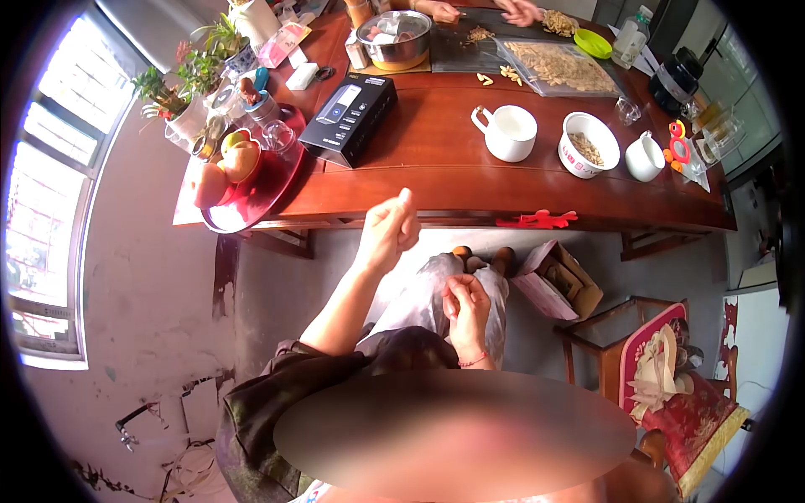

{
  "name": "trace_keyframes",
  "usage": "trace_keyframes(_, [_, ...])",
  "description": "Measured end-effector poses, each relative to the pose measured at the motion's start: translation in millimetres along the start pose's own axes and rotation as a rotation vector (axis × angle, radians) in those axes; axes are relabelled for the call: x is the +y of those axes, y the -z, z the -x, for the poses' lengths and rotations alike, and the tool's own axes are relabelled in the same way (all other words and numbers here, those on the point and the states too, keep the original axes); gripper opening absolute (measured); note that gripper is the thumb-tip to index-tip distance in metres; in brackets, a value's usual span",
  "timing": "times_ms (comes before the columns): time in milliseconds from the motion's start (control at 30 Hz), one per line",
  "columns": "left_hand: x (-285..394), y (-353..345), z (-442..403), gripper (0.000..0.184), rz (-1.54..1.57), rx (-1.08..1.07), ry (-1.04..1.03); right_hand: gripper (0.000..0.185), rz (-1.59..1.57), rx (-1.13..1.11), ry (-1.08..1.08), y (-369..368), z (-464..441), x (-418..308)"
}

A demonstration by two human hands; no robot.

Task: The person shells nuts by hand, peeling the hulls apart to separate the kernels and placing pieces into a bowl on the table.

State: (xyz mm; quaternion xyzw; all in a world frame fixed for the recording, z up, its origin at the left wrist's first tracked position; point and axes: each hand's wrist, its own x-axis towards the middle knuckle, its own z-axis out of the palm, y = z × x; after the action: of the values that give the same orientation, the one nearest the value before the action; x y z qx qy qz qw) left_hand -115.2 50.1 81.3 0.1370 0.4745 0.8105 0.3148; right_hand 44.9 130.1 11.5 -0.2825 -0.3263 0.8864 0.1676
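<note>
My left hand point(390, 232) is raised just short of the table's front edge, its fingers curled in and the thumb pointing up. Whatever it may hold is hidden. Lower and to the right, my right hand point(467, 308) is over my lap with thumb and fingers pinched together; anything between them is too small to make out. The two hands are apart. Beyond them on the table are a white mug point(510, 134), a white bowl point(589, 144) with small light pieces inside and a smaller white cup point(645, 158).
A black box point(350, 119) and a red tray point(281, 189) with fruit lie on the wooden table point(428, 189). Farther back are a steel pot point(394, 52), a bag of peanuts point(560, 67) and another person's hands point(521, 12). A cardboard box point(558, 281) and a chair point(616, 352) stand right.
</note>
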Motion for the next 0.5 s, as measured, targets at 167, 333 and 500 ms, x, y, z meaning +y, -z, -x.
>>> trace_keyframes(167, [-29, 2, 41, 0.04, 0.104, 0.012, 0.307, 0.006, 0.042, 0.059, 0.101, -4, 3, -12])
trace_keyframes(333, [-52, 5, 66, 0.035, 0.14, -0.005, 0.393, 0.006, 0.137, 0.003, 0.256, -10, 12, -18])
trace_keyframes(500, [-62, 1, 78, 0.034, 0.137, -0.004, 0.422, 0.005, 0.221, -0.062, 0.291, -15, 20, -15])
